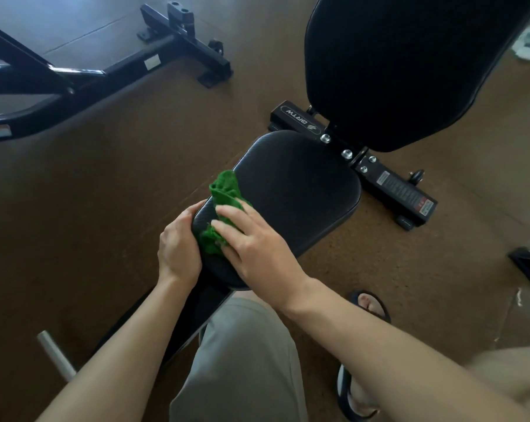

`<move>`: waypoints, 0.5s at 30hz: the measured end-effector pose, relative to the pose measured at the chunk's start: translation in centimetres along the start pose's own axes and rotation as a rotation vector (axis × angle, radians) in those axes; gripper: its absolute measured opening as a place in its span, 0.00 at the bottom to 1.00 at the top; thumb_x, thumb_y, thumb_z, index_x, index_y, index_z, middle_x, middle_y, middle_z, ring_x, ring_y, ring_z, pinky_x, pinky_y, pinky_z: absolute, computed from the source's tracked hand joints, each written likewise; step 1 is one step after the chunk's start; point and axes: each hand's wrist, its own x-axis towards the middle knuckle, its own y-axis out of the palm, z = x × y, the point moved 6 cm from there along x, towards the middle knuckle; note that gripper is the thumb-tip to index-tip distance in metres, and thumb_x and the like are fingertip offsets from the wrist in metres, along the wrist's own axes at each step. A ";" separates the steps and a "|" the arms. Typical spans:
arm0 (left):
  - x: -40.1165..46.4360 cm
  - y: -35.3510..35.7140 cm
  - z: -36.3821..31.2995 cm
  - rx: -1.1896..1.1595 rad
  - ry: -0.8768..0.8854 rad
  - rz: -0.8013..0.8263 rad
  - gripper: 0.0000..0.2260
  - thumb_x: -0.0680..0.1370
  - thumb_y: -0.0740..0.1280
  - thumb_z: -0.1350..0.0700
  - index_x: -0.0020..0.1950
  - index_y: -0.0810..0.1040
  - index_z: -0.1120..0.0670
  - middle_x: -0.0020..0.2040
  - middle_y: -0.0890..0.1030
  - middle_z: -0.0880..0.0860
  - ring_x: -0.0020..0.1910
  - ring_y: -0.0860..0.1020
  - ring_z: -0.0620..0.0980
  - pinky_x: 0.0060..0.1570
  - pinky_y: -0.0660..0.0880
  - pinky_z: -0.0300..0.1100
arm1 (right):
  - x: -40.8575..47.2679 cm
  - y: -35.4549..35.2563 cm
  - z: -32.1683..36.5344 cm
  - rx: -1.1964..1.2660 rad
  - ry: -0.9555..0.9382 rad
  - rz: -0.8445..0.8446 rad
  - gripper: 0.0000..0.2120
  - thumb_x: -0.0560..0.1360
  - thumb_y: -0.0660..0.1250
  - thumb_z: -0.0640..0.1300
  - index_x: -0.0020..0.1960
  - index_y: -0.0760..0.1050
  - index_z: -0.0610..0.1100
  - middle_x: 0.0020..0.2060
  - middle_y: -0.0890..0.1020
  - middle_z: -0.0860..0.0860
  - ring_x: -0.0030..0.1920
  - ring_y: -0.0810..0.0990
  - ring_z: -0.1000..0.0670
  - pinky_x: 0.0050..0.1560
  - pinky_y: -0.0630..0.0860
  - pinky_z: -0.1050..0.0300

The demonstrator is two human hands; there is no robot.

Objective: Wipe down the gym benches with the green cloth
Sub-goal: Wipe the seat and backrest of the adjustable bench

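Floor: brown speckled flooring (105, 208) is seen under black gym equipment.
Bench: a black padded seat (294, 190) is joined to a raised black backrest (409, 65).
Cloth: a crumpled green cloth (224, 193) is laid along the seat's left edge, near its front end.
Right hand (254, 248): the cloth is pressed flat under straight, spread fingers.
Left hand (178, 248): the seat's left front edge is gripped by curled fingers.
Writing: "BRTW" is read upside down on the base bar (297, 118); the warning sticker (406, 193) is too small to read.

Right hand (259, 245) on green cloth (224, 190)
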 end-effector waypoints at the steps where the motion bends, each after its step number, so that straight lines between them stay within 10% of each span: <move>1: -0.1 0.1 -0.1 0.004 -0.004 0.003 0.20 0.79 0.53 0.46 0.53 0.85 0.32 0.52 0.86 0.39 0.58 0.81 0.46 0.66 0.74 0.57 | -1.1 -0.6 -0.3 -0.008 -0.020 0.019 0.16 0.82 0.64 0.42 0.68 0.79 0.39 0.71 0.76 0.44 0.75 0.70 0.40 0.78 0.65 0.48; 5: -0.5 -0.2 -0.5 0.065 -0.039 -0.009 0.19 0.81 0.52 0.44 0.51 0.84 0.32 0.52 0.84 0.38 0.58 0.80 0.44 0.63 0.75 0.51 | -3.4 -2.8 -2.9 -0.057 -0.056 0.063 0.18 0.81 0.67 0.41 0.70 0.77 0.39 0.73 0.74 0.44 0.76 0.68 0.42 0.79 0.64 0.49; 8: -0.5 -0.6 -1.5 0.228 0.081 0.014 0.19 0.83 0.53 0.45 0.67 0.79 0.42 0.64 0.81 0.47 0.66 0.77 0.50 0.65 0.72 0.48 | -3.4 -5.4 -5.8 0.195 0.274 -0.103 0.15 0.82 0.67 0.40 0.68 0.79 0.41 0.69 0.78 0.48 0.71 0.74 0.49 0.74 0.70 0.48; 12: -2.5 0.8 -7.0 0.321 0.401 0.012 0.21 0.83 0.63 0.49 0.75 0.70 0.51 0.69 0.76 0.51 0.67 0.75 0.47 0.67 0.73 0.48 | -3.6 -8.1 -7.0 1.202 0.893 -0.453 0.15 0.85 0.60 0.51 0.62 0.81 0.46 0.57 0.86 0.45 0.60 0.84 0.45 0.66 0.78 0.39; 15: -4.3 4.6 -10.5 0.167 0.328 0.268 0.27 0.78 0.68 0.42 0.76 0.69 0.46 0.68 0.76 0.44 0.67 0.75 0.43 0.69 0.70 0.43 | -3.9 -9.3 -5.6 1.782 0.965 -0.431 0.26 0.84 0.58 0.60 0.68 0.78 0.42 0.61 0.84 0.40 0.61 0.84 0.39 0.67 0.76 0.38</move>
